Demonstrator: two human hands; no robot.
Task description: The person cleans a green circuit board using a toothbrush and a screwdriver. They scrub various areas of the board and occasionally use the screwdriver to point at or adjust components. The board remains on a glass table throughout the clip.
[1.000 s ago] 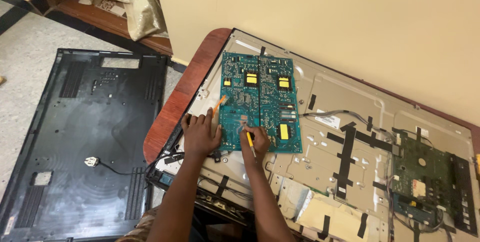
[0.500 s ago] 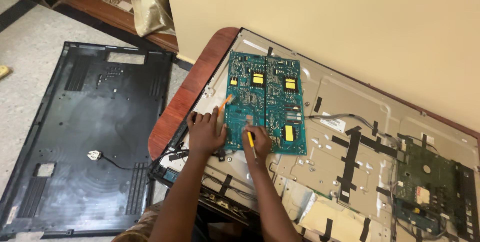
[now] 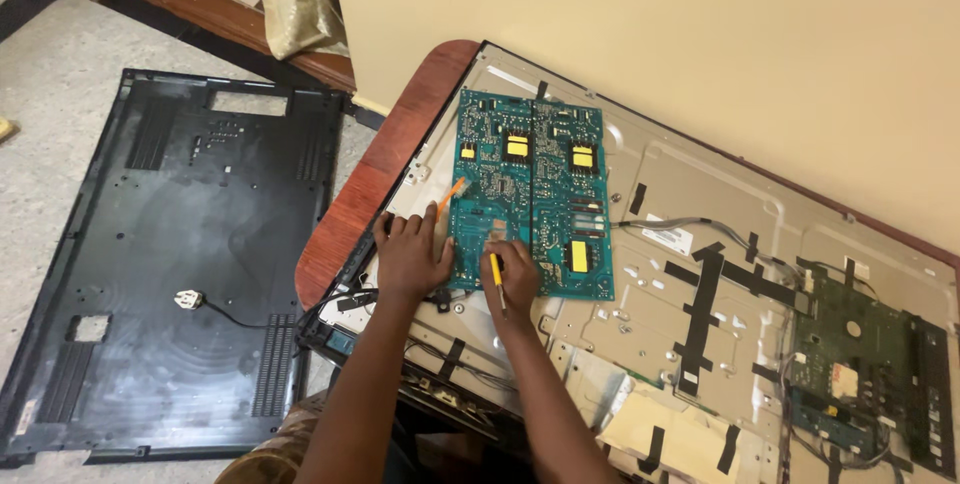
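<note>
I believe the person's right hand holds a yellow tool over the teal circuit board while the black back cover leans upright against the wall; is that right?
Not quite: the head view shows the black back cover lying flat on the floor, not against the wall. The right hand does hold a yellow tool over the teal circuit board.

An opened television chassis (image 3: 700, 244) lies on the desk (image 3: 360, 214) against the wall. A large circuit board (image 3: 535, 194) sits at its left end, a smaller board (image 3: 870, 364) at its right. The removed back cover (image 3: 170, 254) lies on the floor, left of the desk, with what seems a plug (image 3: 188, 299) on it.
</note>
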